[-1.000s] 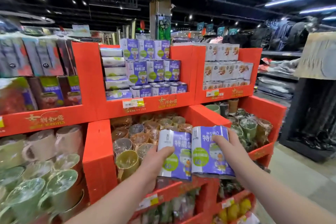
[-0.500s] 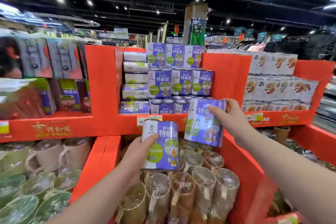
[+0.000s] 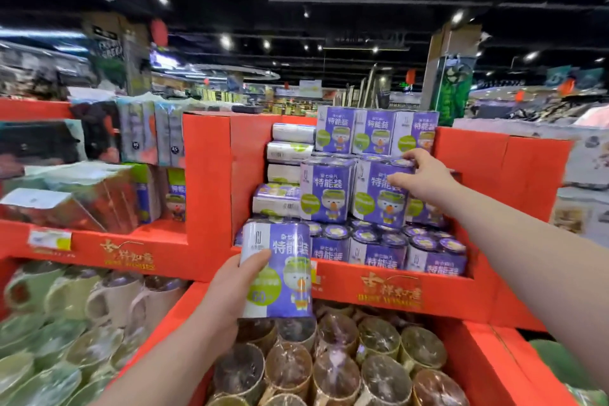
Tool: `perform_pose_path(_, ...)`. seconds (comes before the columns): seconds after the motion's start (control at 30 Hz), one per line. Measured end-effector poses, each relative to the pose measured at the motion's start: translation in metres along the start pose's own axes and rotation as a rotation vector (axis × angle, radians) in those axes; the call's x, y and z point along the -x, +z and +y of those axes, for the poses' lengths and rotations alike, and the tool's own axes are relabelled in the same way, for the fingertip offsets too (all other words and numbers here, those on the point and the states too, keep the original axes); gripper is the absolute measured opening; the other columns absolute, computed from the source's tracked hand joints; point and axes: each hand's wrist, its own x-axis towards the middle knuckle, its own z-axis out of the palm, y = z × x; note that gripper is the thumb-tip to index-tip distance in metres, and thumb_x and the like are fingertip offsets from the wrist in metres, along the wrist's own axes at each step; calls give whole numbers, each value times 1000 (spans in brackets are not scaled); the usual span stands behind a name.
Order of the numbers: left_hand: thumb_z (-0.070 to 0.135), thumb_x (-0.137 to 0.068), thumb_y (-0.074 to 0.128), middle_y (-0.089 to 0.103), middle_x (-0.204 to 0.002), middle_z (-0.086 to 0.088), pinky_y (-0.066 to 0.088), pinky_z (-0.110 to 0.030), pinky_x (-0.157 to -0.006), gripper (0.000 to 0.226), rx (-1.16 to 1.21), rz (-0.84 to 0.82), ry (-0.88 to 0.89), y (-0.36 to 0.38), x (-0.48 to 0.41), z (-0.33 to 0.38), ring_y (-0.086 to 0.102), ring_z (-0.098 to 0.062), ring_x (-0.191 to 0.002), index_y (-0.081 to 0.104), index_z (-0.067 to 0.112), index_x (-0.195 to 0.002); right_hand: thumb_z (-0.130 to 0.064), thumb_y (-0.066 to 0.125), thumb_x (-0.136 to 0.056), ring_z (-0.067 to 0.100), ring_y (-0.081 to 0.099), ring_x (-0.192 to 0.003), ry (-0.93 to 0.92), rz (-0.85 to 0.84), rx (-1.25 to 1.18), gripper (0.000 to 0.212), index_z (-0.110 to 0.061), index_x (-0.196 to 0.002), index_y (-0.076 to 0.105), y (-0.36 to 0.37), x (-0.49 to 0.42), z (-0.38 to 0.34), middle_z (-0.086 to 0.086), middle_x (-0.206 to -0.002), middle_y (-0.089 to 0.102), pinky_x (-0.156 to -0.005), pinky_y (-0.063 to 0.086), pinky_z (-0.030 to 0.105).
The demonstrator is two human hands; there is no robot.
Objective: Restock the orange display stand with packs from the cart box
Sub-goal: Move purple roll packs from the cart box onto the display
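Evidently the right hand (image 3: 425,175) grips a purple pack (image 3: 375,198), seating it on the orange display stand (image 3: 204,175); the left hand (image 3: 230,287) clasps a spare pack (image 3: 283,270), ready.

Head-worn camera faces forward, close before the orange display stand (image 3: 204,175).

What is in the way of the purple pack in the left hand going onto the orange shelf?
Nothing visible. The left hand holds the purple pack just in front of the orange shelf, above the wrapped mugs. The right hand grips a second pack on the stack, higher up and to the right.
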Motion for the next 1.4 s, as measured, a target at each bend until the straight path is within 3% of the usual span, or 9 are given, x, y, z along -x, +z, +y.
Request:
perform_pose_path(0.27, 18, -93, 57, 73, -90, -19, 49, -51, -88, 15, -13, 28, 11, 9, -11, -1, 65, -32, -78, 68, 8, -93, -20, 70, -85, 29, 40, -134, -66, -108, 166, 65, -5, -142, 42, 19, -27, 18, 18, -146, 40, -105, 32, 30)
perform_pose_path(0.43, 19, -92, 57, 72, -95, -20, 51, -46, -84, 18, -19, 11, -4, 22, -19, -2, 66, -31, -77, 67, 7, -101, -31, 74, -80, 34, 32, -135, -95, -62, 341, 79, -14, -145, 33, 25, -20, 22, 14, -146, 31, -110, 31, 42)
perform_pose_path(0.57, 23, -92, 58, 70, -109, -21, 48, -52, -94, 24, -22, -65, -10, 44, -25, 1, 65, -34, -94, 65, 10, -112, -37, 67, -85, 29, 38, -131, -302, 33, 328, 58, -14, -134, 48, 22, 2, -3, 8, -137, 43, -107, 33, 40)
perform_pose_path(0.67, 22, -94, 56, 73, -104, -16, 54, -45, -86, 25, -19, -160, -5, 71, -27, 6, 69, -31, -91, 64, 11, -114, -39, 61, -89, 19, 53, -116, -337, -238, 191, 39, -16, -120, 59, 15, 23, -23, 1, -119, 57, -95, 40, 29)
perform_pose_path(0.77, 22, -93, 58, 72, -106, -17, 54, -48, -89, 27, -14, -224, -4, 98, -29, 12, 69, -35, -96, 63, 9, -116, -44, 61, -88, 12, 50, -122, -309, -496, 217, 53, -21, -134, 50, 5, 39, -31, -6, -130, 53, -96, 37, 20)
perform_pose_path(0.87, 29, -89, 65, 71, -110, -16, 52, -52, -94, 30, -72, -311, 38, 122, -29, 18, 68, -34, -101, 63, 14, -115, -43, 66, -85, 10, 46, -127, -254, -543, 317, 67, -18, -142, 42, -21, 39, -30, -8, -137, 49, -101, 37, 19)
perform_pose_path(0.97, 33, -91, 63, 69, -109, 1, 49, -40, -97, 23, -290, -372, 197, 141, -33, 20, 65, -17, -102, 61, 23, -111, -40, 70, -82, 16, 45, -131, -209, -522, 415, 72, -16, -143, 42, -52, 29, -28, -2, -145, 44, -91, 44, 12)
perform_pose_path(1.17, 50, -89, 53, 46, -139, -1, 34, -40, -108, 56, -1497, -281, 600, 133, -63, 8, 40, -23, -131, 46, 22, -137, -36, 75, -79, 23, 45, -129, -117, -396, 709, 74, -11, -140, 41, -81, 1, -4, 7, -143, 45, -103, 38, 28)
perform_pose_path(1.4, 52, -90, 51, 33, -149, 1, 29, -46, -112, 66, -1707, -437, 516, 125, -73, 0, 31, -24, -137, 34, 22, -146, -45, 73, -76, 30, 51, -122, -146, -277, 932, 63, -20, -128, 49, -61, -22, 21, 5, -134, 53, -96, 46, 38)
